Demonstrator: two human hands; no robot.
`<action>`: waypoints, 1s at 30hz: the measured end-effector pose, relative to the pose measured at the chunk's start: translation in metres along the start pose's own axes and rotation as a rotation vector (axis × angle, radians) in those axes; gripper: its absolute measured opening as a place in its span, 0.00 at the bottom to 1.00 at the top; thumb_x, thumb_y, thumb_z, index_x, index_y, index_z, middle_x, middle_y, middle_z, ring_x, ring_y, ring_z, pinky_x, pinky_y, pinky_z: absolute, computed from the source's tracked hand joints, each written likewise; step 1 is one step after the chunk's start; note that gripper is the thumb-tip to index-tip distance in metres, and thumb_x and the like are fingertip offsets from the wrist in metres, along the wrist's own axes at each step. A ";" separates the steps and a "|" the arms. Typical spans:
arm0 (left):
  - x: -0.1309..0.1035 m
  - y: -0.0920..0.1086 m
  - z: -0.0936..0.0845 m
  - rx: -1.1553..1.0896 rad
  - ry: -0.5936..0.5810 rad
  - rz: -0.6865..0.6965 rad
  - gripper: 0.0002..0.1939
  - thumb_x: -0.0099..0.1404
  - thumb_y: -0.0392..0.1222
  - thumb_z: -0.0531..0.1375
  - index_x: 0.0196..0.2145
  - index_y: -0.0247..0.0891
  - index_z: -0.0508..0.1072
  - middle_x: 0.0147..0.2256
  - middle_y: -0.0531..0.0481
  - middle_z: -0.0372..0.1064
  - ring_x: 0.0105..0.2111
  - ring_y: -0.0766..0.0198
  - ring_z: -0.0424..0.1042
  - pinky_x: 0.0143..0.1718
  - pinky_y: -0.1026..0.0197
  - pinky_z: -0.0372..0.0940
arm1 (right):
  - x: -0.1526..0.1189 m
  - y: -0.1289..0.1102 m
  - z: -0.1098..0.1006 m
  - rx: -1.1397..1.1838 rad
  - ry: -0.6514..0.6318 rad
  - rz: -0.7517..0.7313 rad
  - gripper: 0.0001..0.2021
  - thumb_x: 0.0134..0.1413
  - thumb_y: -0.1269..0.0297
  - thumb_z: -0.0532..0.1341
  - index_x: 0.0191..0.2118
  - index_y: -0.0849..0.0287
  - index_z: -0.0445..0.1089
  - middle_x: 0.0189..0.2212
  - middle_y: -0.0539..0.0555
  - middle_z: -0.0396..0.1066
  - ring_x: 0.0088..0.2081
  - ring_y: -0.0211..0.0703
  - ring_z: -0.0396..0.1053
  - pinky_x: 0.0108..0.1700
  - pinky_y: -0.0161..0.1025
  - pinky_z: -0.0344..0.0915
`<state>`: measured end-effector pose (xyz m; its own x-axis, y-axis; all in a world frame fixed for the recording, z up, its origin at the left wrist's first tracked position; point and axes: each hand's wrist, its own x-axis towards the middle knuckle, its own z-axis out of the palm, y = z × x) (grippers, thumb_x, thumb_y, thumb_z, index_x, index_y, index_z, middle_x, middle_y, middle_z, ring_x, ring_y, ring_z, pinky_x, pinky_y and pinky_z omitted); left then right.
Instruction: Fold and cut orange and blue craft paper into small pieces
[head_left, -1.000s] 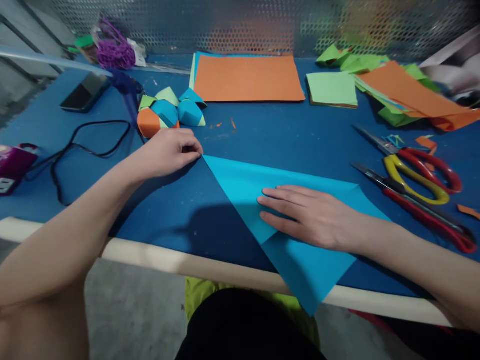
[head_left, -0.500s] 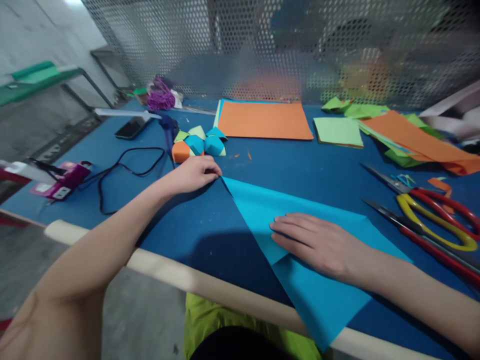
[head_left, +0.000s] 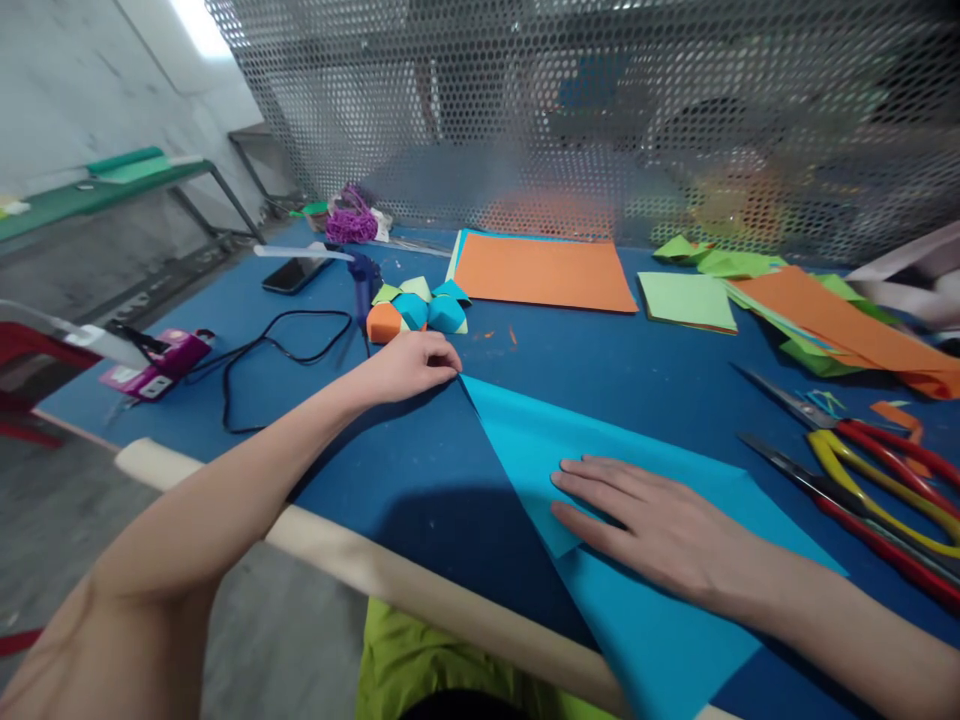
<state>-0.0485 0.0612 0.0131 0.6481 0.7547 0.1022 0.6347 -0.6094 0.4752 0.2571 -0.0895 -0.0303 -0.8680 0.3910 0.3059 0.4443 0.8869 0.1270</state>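
Blue bench (head_left: 637, 375): from where I stand it runs from a perforated screen (head_left: 450, 130) behind its back edge to a cream roll (head_left: 337, 558) along its front edge.
Blue sheet (head_left: 540, 440): lies aslant near the middle of the front edge, partly doubled over, its nearest corner lapping across the cream roll; a folding step looks to be in hand, with the layers down and a crease to set.
Orange-topped stack (head_left: 544, 272): rests at the back edge, about midway along, well apart from the folding.
Scissors (head_left: 825, 440): sit toward the bench's right end (a second, red-handled pair lies just beside them, nearer the front edge).
Right hand (head_left: 660, 525): spread flat on the sheet, palm down, fingers slightly apart, gripping nothing.
Left hand (head_left: 412, 368): narrow, thumb and fingertips closed together on the sheet's far-left corner.
Folded pieces (head_left: 416, 308): orange, blue and pale green, clustered left of the middle, just beyond the left hand toward the back edge.
Far-left corner (head_left: 474, 394): the next move, I judge, calls for keeping this point firm while a flat palm strokes along the fold, so the layers don't slip; I can't tell how sharp the crease is.
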 end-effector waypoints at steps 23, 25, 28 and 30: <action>0.010 -0.009 0.007 0.148 -0.006 0.005 0.16 0.62 0.47 0.54 0.34 0.36 0.78 0.35 0.47 0.74 0.35 0.60 0.72 0.50 0.55 0.64 | 0.006 0.004 -0.014 0.010 -0.007 -0.060 0.14 0.68 0.74 0.50 0.52 0.66 0.69 0.51 0.66 0.74 0.54 0.55 0.71 0.52 0.55 0.71; 0.010 -0.009 0.007 0.149 -0.008 0.011 0.16 0.62 0.48 0.54 0.34 0.36 0.78 0.35 0.46 0.74 0.35 0.59 0.72 0.50 0.54 0.65 | 0.006 0.004 -0.014 0.018 0.001 -0.053 0.14 0.68 0.74 0.50 0.52 0.66 0.69 0.51 0.67 0.74 0.54 0.55 0.71 0.52 0.55 0.72; 0.010 -0.010 0.007 0.149 -0.016 0.015 0.16 0.62 0.48 0.54 0.34 0.36 0.78 0.34 0.46 0.74 0.35 0.58 0.72 0.49 0.52 0.65 | 0.006 0.003 -0.014 0.028 -0.013 -0.059 0.15 0.69 0.74 0.48 0.51 0.66 0.70 0.52 0.67 0.73 0.55 0.54 0.70 0.52 0.55 0.71; 0.010 -0.010 0.007 0.144 -0.015 0.013 0.16 0.62 0.48 0.54 0.33 0.37 0.78 0.34 0.46 0.74 0.35 0.58 0.72 0.49 0.52 0.65 | 0.007 0.002 -0.016 0.028 -0.019 -0.059 0.15 0.69 0.73 0.48 0.51 0.66 0.70 0.52 0.67 0.73 0.55 0.54 0.70 0.52 0.54 0.71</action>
<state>-0.0450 0.0731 0.0037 0.6621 0.7435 0.0940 0.6794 -0.6484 0.3434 0.2553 -0.0893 -0.0133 -0.8968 0.3423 0.2804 0.3861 0.9148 0.1182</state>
